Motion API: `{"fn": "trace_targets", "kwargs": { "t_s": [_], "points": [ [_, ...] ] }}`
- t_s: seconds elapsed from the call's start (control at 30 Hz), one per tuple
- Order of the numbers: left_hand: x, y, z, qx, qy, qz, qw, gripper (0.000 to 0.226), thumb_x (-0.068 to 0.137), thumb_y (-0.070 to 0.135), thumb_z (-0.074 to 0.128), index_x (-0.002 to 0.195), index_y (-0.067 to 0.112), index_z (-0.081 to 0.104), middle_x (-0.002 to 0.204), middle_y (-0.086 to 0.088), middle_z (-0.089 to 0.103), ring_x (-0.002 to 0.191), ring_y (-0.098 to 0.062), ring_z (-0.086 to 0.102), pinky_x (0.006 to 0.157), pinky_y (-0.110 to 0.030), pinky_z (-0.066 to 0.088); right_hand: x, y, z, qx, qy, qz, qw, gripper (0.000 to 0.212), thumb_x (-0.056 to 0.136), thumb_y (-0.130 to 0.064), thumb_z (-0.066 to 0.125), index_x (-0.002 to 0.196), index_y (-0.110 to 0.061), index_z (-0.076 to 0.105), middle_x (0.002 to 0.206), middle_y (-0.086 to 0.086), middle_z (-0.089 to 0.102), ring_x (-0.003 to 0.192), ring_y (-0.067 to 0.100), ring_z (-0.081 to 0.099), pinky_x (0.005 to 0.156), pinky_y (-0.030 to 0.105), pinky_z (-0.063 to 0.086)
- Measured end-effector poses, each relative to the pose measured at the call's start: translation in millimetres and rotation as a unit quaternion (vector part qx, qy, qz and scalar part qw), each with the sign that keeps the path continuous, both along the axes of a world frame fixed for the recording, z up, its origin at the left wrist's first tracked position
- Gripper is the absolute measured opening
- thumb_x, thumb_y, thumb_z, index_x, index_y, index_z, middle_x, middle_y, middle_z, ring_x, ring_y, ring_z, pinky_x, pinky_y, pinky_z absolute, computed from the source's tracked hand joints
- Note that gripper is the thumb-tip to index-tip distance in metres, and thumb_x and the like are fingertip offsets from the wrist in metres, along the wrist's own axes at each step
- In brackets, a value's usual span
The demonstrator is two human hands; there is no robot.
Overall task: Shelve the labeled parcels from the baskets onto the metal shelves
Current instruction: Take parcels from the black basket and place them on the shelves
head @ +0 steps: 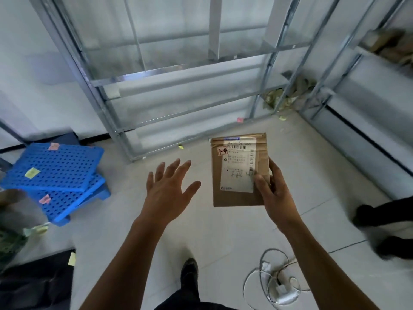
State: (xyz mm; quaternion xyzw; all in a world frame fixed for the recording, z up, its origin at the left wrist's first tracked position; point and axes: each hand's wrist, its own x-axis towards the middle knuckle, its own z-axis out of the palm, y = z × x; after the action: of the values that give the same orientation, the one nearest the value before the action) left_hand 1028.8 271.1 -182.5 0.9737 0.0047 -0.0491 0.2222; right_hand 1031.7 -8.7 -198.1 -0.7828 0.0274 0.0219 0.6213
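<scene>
A flat brown cardboard parcel (234, 199) with a white shipping label and a small red tag marked "1-4" is held up in front of me. My right hand (276, 193) grips its lower right corner, thumb on the label. My left hand (166, 186) hovers to the parcel's left, fingers spread, touching nothing. The metal shelves (178, 70) stand straight ahead, their lower levels bare. A second metal shelf unit (366, 52) on the right carries blurred brown parcels on an upper level.
Two stacked blue perforated plastic pallets (55, 175) lie on the floor at left. A dark bag (38, 280) sits at bottom left. White cables and a charger (279, 285) lie by my feet. Another person's dark shoes (384, 229) stand at right. Paper scraps litter the corner.
</scene>
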Motion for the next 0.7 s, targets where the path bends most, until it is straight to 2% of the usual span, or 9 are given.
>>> {"fn": "trace_targets", "kwargs": {
  "t_s": [0.1,0.2,0.37,0.57,0.7],
  "points": [
    [51.6,-2.1,11.7,0.006,-0.016,-0.021,1.0,0.071,0.097,0.069,0.034,0.16,0.041,0.018,0.171,0.007,0.013,0.159,-0.026,-0.002,0.128,-0.053,0.002,38.8,-3.6,12.5,0.013,-0.005,-0.028,1.0,0.079,0.081,-0.081,0.06,0.151,-0.059,0.032,0.139,-0.008,0.064,0.119,0.019,0.069,0.09,0.05,0.063],
    [101.7,-13.6,24.9,0.01,-0.039,-0.048,0.998,0.074,0.094,0.072,0.028,0.16,0.04,0.021,0.171,0.005,0.012,0.159,-0.027,-0.002,0.127,-0.052,0.004,72.2,-11.0,21.0,0.011,-0.029,-0.055,0.998,0.077,0.086,-0.075,0.059,0.154,-0.053,0.032,0.142,-0.008,0.062,0.123,0.019,0.066,0.092,0.05,0.062],
    [179.7,-55.5,28.7,0.029,-0.079,-0.115,0.99,0.07,0.097,0.069,0.033,0.159,0.038,0.026,0.172,0.003,0.012,0.159,-0.029,-0.003,0.126,-0.054,0.005,115.1,-37.7,25.1,-0.01,-0.041,-0.094,0.995,0.073,0.091,-0.068,0.057,0.157,-0.05,0.029,0.145,-0.009,0.06,0.124,0.018,0.065,0.091,0.048,0.063],
    [267.5,-117.2,20.5,0.025,-0.075,-0.143,0.986,0.07,0.096,0.07,0.032,0.159,0.038,0.026,0.171,0.005,0.013,0.159,-0.027,-0.003,0.127,-0.054,0.006,180.4,-100.4,11.8,-0.008,-0.041,-0.132,0.99,0.07,0.096,-0.062,0.057,0.158,-0.05,0.028,0.142,-0.008,0.062,0.122,0.016,0.066,0.09,0.041,0.063],
    [328.5,-175.1,20.2,0.035,-0.066,-0.157,0.985,0.071,0.095,0.071,0.029,0.158,0.038,0.029,0.171,0.005,0.017,0.159,-0.028,0.0,0.127,-0.057,0.008,241.0,-153.1,1.1,0.016,-0.04,-0.147,0.988,0.07,0.092,-0.065,0.058,0.156,-0.053,0.03,0.141,-0.008,0.062,0.122,0.014,0.066,0.094,0.046,0.061]
  ]
}}
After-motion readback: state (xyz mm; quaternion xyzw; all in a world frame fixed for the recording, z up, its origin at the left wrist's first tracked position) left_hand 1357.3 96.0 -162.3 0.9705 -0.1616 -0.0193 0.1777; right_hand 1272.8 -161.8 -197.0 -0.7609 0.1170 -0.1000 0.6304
